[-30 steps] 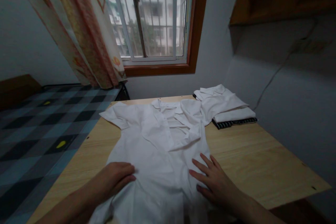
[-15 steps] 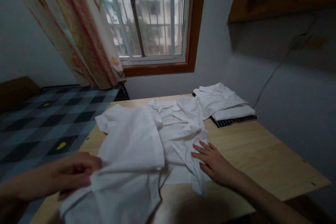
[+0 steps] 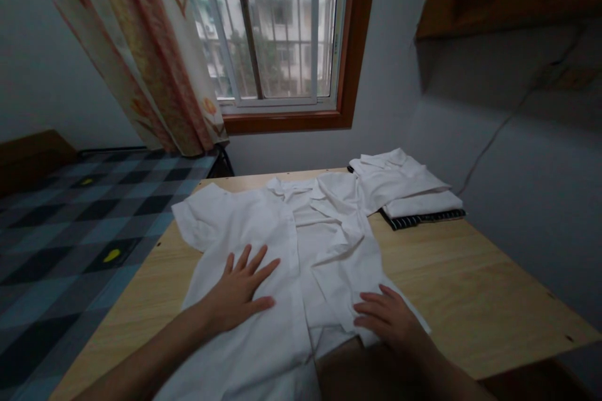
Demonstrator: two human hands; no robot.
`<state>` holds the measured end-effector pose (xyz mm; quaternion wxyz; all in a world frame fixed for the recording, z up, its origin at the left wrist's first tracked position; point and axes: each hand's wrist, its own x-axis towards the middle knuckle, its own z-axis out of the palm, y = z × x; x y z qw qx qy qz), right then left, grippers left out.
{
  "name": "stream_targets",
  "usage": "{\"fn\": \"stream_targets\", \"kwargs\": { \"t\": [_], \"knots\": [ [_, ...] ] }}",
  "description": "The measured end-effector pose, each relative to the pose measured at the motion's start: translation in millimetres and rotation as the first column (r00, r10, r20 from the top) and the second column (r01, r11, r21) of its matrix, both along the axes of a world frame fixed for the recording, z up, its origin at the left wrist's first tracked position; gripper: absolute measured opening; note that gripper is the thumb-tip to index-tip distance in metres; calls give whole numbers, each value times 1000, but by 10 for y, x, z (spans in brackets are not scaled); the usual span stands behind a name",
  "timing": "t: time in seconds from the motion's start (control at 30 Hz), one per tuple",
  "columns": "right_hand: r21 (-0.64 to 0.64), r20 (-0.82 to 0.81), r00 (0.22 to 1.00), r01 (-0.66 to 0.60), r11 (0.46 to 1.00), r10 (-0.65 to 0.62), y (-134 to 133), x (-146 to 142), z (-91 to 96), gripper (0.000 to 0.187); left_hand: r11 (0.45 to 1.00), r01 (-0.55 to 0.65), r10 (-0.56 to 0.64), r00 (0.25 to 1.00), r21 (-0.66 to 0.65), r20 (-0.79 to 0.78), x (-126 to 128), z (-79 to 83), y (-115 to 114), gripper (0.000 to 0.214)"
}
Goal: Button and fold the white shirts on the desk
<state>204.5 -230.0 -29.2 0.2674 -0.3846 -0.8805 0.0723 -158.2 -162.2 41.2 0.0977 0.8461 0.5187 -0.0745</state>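
Two-handed, working over a white shirt (image 3: pixel 254 219) lying spread across the wooden table (image 3: pixel 451 269), with its collar (image 3: pixel 289 187) toward the window (image 3: pixel 282 31). Resting the left hand (image 3: pixel 239 291) palm down on the shirt's left front, fingers fanned wide. Resting the right hand (image 3: pixel 390 319), well apart from the left, on the opposite side near the lower edge, fingers slightly bent; possibly pinching cloth, but impossible to tell with the thumb hidden. Sharing the table with folded white clothes (image 3: pixel 399 178) sitting above a dark striped piece (image 3: pixel 414 220) at the far right.
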Motion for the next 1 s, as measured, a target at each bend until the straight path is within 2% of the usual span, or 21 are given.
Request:
{"fn": "stream_targets", "kwargs": {
  "t": [0.07, 0.1, 0.17, 0.2, 0.23, 0.27, 0.3, 0.33, 0.4, 0.43, 0.47, 0.5, 0.53, 0.57, 0.63, 0.7, 0.8, 0.9, 0.93, 1.0],
  "knots": [
    [-136, -237, 955, 148, 980, -177, 94, 97, 294, 24, 999, 22, -21, 1000, 42, -12, 34, -98, 112, 78],
    [-246, -356, 879, 239, 939, -317, 140, 152, 469, 28, 998, 34, -33, 999, 55, -13, 44, -129, 167, 78],
    [-459, -541, 634, 327, 826, -552, 214, 254, 808, 35, 995, 63, -62, 998, 75, -10, 62, -168, 278, 78],
    [-530, -601, 512, 320, 786, -614, 234, 294, 951, 39, 993, 74, -74, 997, 87, -9, 75, -181, 332, 79],
    [-567, -645, 424, 293, 770, -636, 237, 322, 1067, 44, 992, 82, -81, 997, 98, -9, 90, -193, 385, 79],
    [-577, -673, 386, 260, 774, -631, 223, 339, 1153, 48, 990, 87, -87, 996, 108, -9, 106, -202, 433, 79],
    [-569, -685, 406, 219, 792, -605, 191, 344, 1208, 51, 989, 92, -92, 996, 114, -10, 122, -209, 476, 79],
    [-550, -680, 479, 167, 818, -555, 149, 340, 1237, 53, 989, 97, -97, 995, 115, -12, 134, -212, 511, 79],
    [-538, -595, 704, 10, 843, -388, 59, 319, 1225, 58, 988, 115, -114, 993, 106, -16, 140, -204, 558, 79],
    [-565, -517, 805, -66, 822, -290, 29, 307, 1193, 60, 987, 128, -127, 992, 94, -18, 134, -190, 572, 80],
    [-600, -431, 876, -101, 794, -215, 15, 297, 1149, 61, 987, 140, -139, 990, 79, -18, 123, -169, 581, 80],
    [-624, -344, 922, -85, 777, -176, 20, 290, 1094, 61, 987, 150, -150, 989, 60, -15, 112, -138, 590, 81],
    [-619, -260, 949, -25, 785, -176, 41, 285, 1031, 58, 987, 155, -155, 988, 40, -10, 106, -99, 598, 81],
    [-575, -182, 962, 63, 816, -202, 74, 278, 961, 53, 988, 152, -152, 988, 22, -5, 108, -52, 608, 79],
    [-393, -45, 965, 219, 893, -257, 147, 252, 808, 47, 991, 132, -132, 991, 17, 5, 160, 62, 633, 71],
    [-258, 97, 969, 247, 934, -229, 194, 198, 651, 54, 990, 119, -122, 992, 71, 31, 292, 176, 655, 59],
    [-238, 270, 954, 200, 951, -133, 186, 76, 444, 69, 981, 130, -155, 970, 144, 186, 630, 274, 659, 56],
    [-222, 347, 932, 186, 957, -101, 125, -29, 303, 79, 990, 115, -135, 919, 77, 370, 1041, 247, 623, 63],
    [-201, 347, 930, 200, 959, -122, 104, -47, 275, 78, 993, 105, -119, 919, 59, 376, 1165, 223, 608, 60],
    [-158, 316, 929, 251, 955, -192, 63, -52, 241, 71, 992, 100, -118, 951, 77, 286, 1352, 180, 581, 40]
  ]
}}
